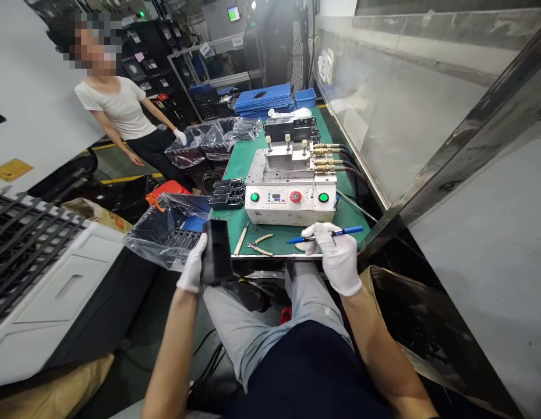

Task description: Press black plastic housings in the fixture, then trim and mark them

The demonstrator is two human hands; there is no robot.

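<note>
My left hand (193, 269), in a white glove, is closed on a black rectangular plastic part (218, 253), held upright over the table's front edge. In my gloved right hand (338, 259) is a blue pen (349, 230), gripped between thumb and fingers with its tip to the left. Beyond my hands stands a white bench machine (292, 212) with green buttons, a red button and a small display. On the green mat between my hands lie cutting pliers (261, 244) with pale handles and a slim knife-like tool (241, 238). A small pale object beneath the pen is partly hidden.
Black parts (227, 195) are stacked left of the machine. A plastic-lined crate (148, 233) of black parts adjoins the table's left side. Hoses (346, 157) run off the machine's right. A person (122, 110) stands by other lined crates (215, 139). An open carton (375, 279) is at my right.
</note>
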